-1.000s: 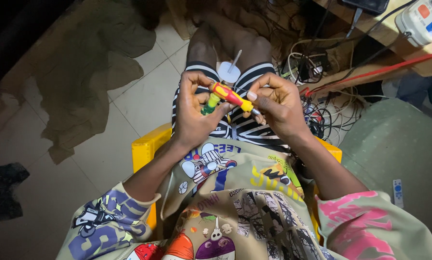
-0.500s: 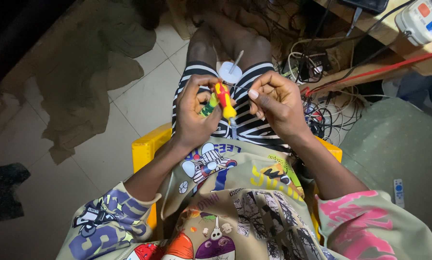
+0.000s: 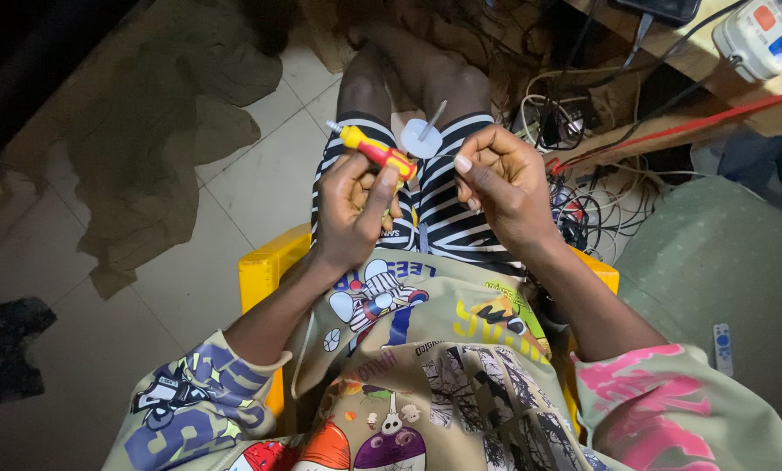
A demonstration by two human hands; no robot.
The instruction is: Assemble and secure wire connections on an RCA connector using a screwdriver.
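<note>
A pale olive sweatshirt (image 3: 443, 384) with cartoon prints and a pink-patterned sleeve, over black-and-white striped shorts (image 3: 439, 205).

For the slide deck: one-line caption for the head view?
Seated on a yellow stool, left hand holds a red-and-yellow screwdriver; right hand pinches something small.

Glossy plastic screwdriver (image 3: 376, 151) (red-yellow); smooth plastic stool (image 3: 265, 270); matt cloth shorts (image 3: 448, 209).

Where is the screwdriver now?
In the head view, the screwdriver is held in the left hand, above the striped shorts, left of the white disc.
</note>
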